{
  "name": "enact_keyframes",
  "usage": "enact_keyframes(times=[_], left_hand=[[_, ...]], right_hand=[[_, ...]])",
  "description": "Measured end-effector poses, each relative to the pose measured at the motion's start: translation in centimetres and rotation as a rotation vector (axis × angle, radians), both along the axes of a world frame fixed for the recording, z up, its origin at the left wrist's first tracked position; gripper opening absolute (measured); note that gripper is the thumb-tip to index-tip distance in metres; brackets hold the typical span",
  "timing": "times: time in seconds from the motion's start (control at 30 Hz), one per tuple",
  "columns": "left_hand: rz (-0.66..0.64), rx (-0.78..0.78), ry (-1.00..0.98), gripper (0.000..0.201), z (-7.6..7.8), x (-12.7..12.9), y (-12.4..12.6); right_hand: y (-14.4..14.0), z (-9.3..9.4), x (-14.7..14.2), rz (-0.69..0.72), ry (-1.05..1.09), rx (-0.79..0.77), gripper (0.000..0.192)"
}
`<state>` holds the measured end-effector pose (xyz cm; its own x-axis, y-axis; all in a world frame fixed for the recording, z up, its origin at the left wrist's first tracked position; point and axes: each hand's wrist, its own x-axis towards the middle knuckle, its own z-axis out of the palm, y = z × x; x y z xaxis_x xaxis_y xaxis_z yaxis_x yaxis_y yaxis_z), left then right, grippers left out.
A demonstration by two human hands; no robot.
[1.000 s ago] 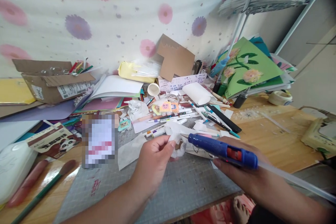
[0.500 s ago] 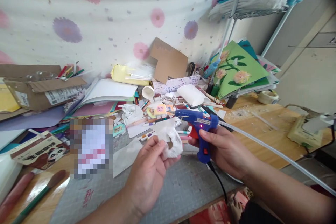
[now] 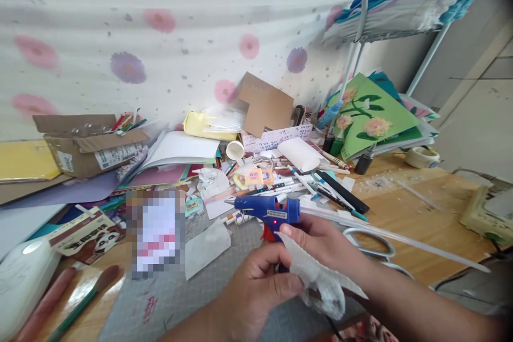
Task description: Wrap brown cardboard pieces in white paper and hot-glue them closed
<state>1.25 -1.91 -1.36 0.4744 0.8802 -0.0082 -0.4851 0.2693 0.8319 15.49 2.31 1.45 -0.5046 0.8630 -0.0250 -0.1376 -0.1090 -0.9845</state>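
Observation:
My right hand (image 3: 324, 246) is wrapped round the grip of a blue hot glue gun (image 3: 266, 207), its nozzle aimed left and a small red light lit on its side. A long translucent glue stick (image 3: 401, 235) runs out of the gun's back to the right. My left hand (image 3: 260, 288) pinches a crumpled white piece of paper (image 3: 315, 272) between thumb and fingers. The paper hangs in front of my right wrist and hides part of the gun's handle. Below the gun lies a grey cutting mat (image 3: 172, 304).
Scissors (image 3: 372, 243) lie beside my right wrist. Pens, paper scraps and a white roll (image 3: 298, 155) crowd the table's middle. A cardboard box (image 3: 92, 149) stands left, a green flower picture (image 3: 372, 117) right. A wooden brush (image 3: 86, 299) lies front left.
My left hand has moved right and turned the white paper over, up against my right hand. The glue gun has shifted left and down in the view. The camera view has tilted up.

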Motion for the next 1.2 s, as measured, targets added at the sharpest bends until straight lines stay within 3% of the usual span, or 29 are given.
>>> enact_keyframes(times=[0.1,0.17,0.33,0.57,0.67,0.77,0.9,1.0,1.1,1.2], left_hand=[[0.045,0.048,0.079,0.012,0.4,-0.3,-0.1],[0.098,0.089,0.183,0.012,0.7,-0.5,-0.1],[0.160,0.185,0.409,0.019,1.5,-0.6,-0.1],[0.141,0.192,0.440,0.013,2.3,-0.3,-0.5],[0.133,0.169,0.444,0.013,2.2,-0.3,-0.7],[0.109,0.113,0.391,0.016,1.8,-0.2,-0.5],[0.076,0.027,0.252,0.021,1.0,-0.1,-0.1],[0.041,0.004,0.183,0.024,0.8,-0.1,0.0],[0.007,-0.041,0.170,0.026,1.1,-0.1,-0.2],[0.035,-0.133,0.120,0.024,1.6,0.0,-0.6]], right_hand=[[-0.1,-0.1,1.5,-0.027,-0.021,0.051,0.045],[-0.2,-0.1,2.5,-0.141,0.042,0.045,0.055],[-0.7,0.2,3.8,-0.468,0.168,0.035,0.018],[-1.0,0.6,4.0,-0.525,-0.044,0.186,0.013],[-0.8,0.6,3.7,-0.568,-0.090,0.331,0.008],[-0.5,0.5,3.4,-0.609,-0.161,0.484,0.016],[-0.1,0.2,2.6,-0.555,-0.229,0.488,0.021],[-0.1,-0.1,1.6,-0.380,-0.245,0.412,0.023],[-0.3,-0.1,0.7,-0.242,-0.326,0.419,0.037],[-0.5,0.1,0.5,-0.190,-0.370,0.366,0.050]])
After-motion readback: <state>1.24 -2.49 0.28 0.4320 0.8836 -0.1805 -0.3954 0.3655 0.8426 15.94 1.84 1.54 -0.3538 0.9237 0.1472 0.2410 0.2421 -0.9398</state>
